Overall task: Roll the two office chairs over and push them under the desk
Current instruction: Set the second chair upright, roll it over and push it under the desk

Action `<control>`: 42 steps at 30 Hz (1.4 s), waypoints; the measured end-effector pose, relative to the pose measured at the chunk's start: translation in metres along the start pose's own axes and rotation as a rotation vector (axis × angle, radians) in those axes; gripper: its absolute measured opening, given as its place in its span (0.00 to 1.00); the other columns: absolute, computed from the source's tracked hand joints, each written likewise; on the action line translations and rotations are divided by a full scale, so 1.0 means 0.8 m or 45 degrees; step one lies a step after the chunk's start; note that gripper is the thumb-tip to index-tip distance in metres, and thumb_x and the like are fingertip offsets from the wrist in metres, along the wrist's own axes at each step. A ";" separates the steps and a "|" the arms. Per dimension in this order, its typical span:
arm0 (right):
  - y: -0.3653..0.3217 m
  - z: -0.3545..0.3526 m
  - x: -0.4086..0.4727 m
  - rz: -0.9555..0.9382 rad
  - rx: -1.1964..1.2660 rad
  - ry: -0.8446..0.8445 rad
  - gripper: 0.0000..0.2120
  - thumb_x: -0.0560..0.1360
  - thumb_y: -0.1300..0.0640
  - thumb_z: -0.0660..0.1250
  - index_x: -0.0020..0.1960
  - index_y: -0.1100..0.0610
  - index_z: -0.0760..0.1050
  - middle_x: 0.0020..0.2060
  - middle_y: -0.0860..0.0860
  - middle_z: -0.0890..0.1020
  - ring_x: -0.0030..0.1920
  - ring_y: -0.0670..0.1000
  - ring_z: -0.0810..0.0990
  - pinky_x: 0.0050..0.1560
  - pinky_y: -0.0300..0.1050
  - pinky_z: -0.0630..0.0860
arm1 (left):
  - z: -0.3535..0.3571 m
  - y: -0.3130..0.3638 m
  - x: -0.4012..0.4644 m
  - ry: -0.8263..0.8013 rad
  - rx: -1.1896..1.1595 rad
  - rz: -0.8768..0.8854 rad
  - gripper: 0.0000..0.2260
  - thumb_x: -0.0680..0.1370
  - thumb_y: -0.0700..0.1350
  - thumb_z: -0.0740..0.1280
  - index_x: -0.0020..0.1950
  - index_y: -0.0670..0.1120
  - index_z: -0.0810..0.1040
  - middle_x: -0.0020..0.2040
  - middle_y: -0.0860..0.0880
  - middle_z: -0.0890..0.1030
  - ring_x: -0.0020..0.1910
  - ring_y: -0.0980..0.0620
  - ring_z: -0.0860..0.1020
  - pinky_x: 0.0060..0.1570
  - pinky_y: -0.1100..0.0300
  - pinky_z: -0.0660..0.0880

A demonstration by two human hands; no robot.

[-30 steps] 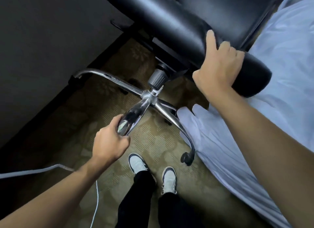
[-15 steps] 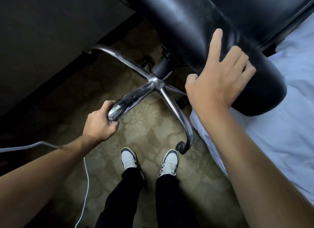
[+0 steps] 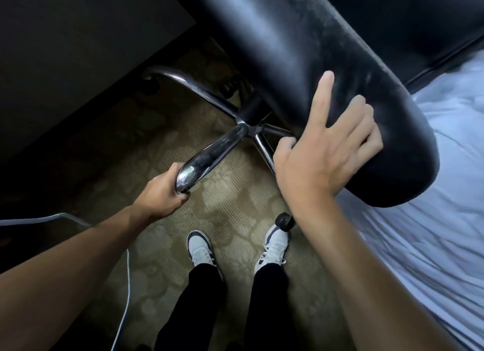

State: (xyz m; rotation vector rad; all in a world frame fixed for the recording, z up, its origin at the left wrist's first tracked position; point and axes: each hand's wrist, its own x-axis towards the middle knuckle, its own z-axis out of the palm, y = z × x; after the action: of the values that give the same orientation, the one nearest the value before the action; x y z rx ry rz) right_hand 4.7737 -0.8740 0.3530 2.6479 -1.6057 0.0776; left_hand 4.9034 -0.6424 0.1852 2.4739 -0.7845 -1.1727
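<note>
Since the earlier frames the office chair (image 3: 301,70) has swung closer to the camera and fills more of the view, and the left hand (image 3: 163,193) has slid to the very tip of the chrome base leg (image 3: 212,151). The chair is tipped on its side: the black seat edge rests over the white bedsheet (image 3: 432,219) at the right, and the star base points toward the person.

The held leg's long axis runs from the hub (image 3: 248,126) down-left to the left hand, so the chair body lies up and to the right of that hand. The left hand's fingers are curled round the leg's end, thumb side up. The right hand (image 3: 324,154) is nearer the seat: it lies spread on the padded edge, index finger straight, the others bent over the rim, thumb hooked underneath, approx. gripping it.

One caster (image 3: 285,221) hangs just above the right shoe (image 3: 273,246). The desk is not in view, probably the dark panel (image 3: 78,49) at the left, but I cannot tell. Judging from this, the chair must first be set upright on its wheels w/ both hands before any rolling.
</note>
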 end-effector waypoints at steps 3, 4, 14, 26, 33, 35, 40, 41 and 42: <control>-0.017 0.002 -0.019 -0.006 -0.005 -0.024 0.43 0.64 0.58 0.62 0.78 0.52 0.52 0.70 0.68 0.64 0.71 0.66 0.63 0.70 0.60 0.56 | -0.014 0.009 0.002 -0.200 0.221 -0.098 0.37 0.71 0.52 0.75 0.75 0.51 0.61 0.63 0.42 0.74 0.63 0.40 0.72 0.58 0.51 0.70; -0.023 0.001 -0.025 -0.011 -0.007 -0.047 0.43 0.65 0.57 0.63 0.78 0.52 0.51 0.70 0.69 0.64 0.71 0.67 0.62 0.70 0.61 0.56 | -0.023 0.022 0.000 -0.208 0.244 -0.127 0.40 0.72 0.54 0.74 0.78 0.50 0.57 0.67 0.40 0.71 0.67 0.39 0.68 0.64 0.49 0.67; -0.068 -0.008 -0.084 -0.072 0.072 -0.256 0.46 0.66 0.49 0.66 0.79 0.52 0.48 0.72 0.72 0.59 0.73 0.69 0.57 0.71 0.63 0.52 | -0.155 0.247 -0.017 -0.096 -1.577 -0.208 0.35 0.63 0.66 0.76 0.64 0.48 0.79 0.48 0.50 0.83 0.42 0.52 0.82 0.41 0.57 0.78; -0.027 -0.006 -0.151 -0.478 0.425 -0.108 0.35 0.61 0.59 0.68 0.68 0.49 0.71 0.67 0.64 0.70 0.64 0.63 0.66 0.59 0.57 0.64 | -0.094 0.174 -0.038 0.418 -1.667 -0.221 0.28 0.69 0.54 0.79 0.63 0.44 0.76 0.55 0.50 0.85 0.51 0.55 0.85 0.51 0.57 0.81; -0.030 0.011 -0.189 -0.610 0.254 -0.265 0.42 0.62 0.55 0.71 0.75 0.49 0.63 0.74 0.65 0.61 0.75 0.65 0.56 0.71 0.64 0.57 | -0.072 0.114 -0.063 0.305 -1.866 -0.221 0.28 0.70 0.53 0.78 0.65 0.45 0.75 0.58 0.48 0.84 0.55 0.48 0.84 0.53 0.48 0.81; -0.036 0.018 -0.203 -0.673 0.200 -0.345 0.44 0.63 0.53 0.72 0.76 0.49 0.59 0.75 0.65 0.58 0.77 0.65 0.53 0.72 0.66 0.55 | -0.065 0.096 -0.070 0.266 -1.941 -0.267 0.30 0.70 0.55 0.78 0.67 0.47 0.74 0.59 0.48 0.84 0.56 0.47 0.84 0.56 0.47 0.79; -0.048 0.049 -0.257 -0.845 0.214 -0.540 0.44 0.65 0.50 0.71 0.78 0.50 0.57 0.77 0.64 0.55 0.78 0.63 0.50 0.74 0.63 0.56 | -0.038 0.039 -0.073 0.344 -2.114 -0.409 0.35 0.68 0.61 0.77 0.71 0.49 0.73 0.64 0.47 0.81 0.60 0.45 0.81 0.64 0.45 0.74; -0.050 0.056 -0.267 -0.859 0.221 -0.581 0.44 0.65 0.51 0.71 0.77 0.51 0.57 0.77 0.64 0.55 0.78 0.62 0.50 0.74 0.62 0.57 | -0.032 0.023 -0.073 0.319 -2.136 -0.399 0.34 0.70 0.61 0.75 0.72 0.48 0.73 0.65 0.46 0.81 0.61 0.44 0.80 0.65 0.45 0.73; -0.055 0.065 -0.276 -0.855 0.223 -0.627 0.43 0.66 0.52 0.71 0.77 0.51 0.58 0.77 0.63 0.54 0.78 0.62 0.49 0.74 0.61 0.58 | -0.026 0.004 -0.072 0.274 -2.153 -0.388 0.33 0.72 0.61 0.73 0.72 0.47 0.73 0.66 0.45 0.80 0.63 0.45 0.80 0.66 0.46 0.72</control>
State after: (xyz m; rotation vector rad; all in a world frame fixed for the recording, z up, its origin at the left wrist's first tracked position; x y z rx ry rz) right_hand 4.7122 -0.6619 0.2859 3.3717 -0.6947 -0.5103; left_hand 4.8887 -0.6105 0.2356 1.1632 0.5674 -0.9005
